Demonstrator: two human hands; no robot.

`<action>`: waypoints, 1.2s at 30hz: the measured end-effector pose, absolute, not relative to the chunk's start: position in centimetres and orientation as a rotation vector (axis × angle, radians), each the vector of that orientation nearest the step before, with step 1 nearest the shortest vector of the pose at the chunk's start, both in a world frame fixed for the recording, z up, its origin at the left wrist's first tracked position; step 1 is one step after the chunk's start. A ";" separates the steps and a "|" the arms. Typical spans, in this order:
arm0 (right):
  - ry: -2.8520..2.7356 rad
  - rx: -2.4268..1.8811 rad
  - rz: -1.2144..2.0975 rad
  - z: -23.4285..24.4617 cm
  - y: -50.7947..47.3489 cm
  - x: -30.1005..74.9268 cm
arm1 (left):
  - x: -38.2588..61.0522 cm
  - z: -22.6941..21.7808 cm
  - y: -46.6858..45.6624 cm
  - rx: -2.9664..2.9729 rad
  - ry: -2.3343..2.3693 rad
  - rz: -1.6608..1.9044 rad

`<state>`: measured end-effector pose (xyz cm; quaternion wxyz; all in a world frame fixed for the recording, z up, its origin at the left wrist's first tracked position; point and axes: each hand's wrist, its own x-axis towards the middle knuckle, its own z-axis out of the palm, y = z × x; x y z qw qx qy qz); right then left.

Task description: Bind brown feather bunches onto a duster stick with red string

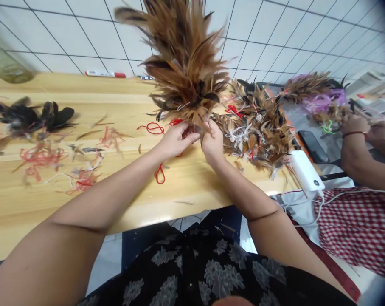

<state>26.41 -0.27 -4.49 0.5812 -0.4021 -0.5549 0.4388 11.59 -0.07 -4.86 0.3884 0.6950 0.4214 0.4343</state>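
A big bunch of brown and black feathers point(182, 55) stands upright above the wooden table point(116, 106). My left hand point(175, 140) pinches its bound base from the left. My right hand point(213, 142) grips the same base from the right, fingers closed. Red string loops point(154, 127) lie on the table just left of my hands, and another red loop point(159, 174) lies under my left wrist. A heap of tied brown feather bundles point(256, 123) lies right of my right hand.
Black feathers point(29, 117) and red thread scraps point(39, 157) litter the table's left. A white power bank point(306, 170) with a cable sits at the right edge. Another person's hands point(358, 125) work on purple and brown feathers point(319, 95) at the right. A red marker point(105, 74) lies at the back.
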 end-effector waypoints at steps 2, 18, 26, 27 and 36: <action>-1.332 -0.944 0.952 -4.6 -0.5 26.3 | 11.4 -4.8 -0.2 1.797 1.082 1.110; -1.407 -1.093 0.724 -5.6 -0.7 26.5 | 11.5 -4.9 -0.6 1.680 1.154 1.397; -1.277 -0.965 0.930 -6.0 -0.2 26.3 | 12.1 -4.6 -0.8 1.544 1.180 1.325; -1.271 -0.964 0.933 -6.0 -0.1 26.4 | 12.1 -4.3 -0.8 1.555 1.182 1.340; -1.304 -0.882 0.913 -6.6 -0.3 25.9 | 11.5 -2.5 -1.3 1.801 1.349 1.191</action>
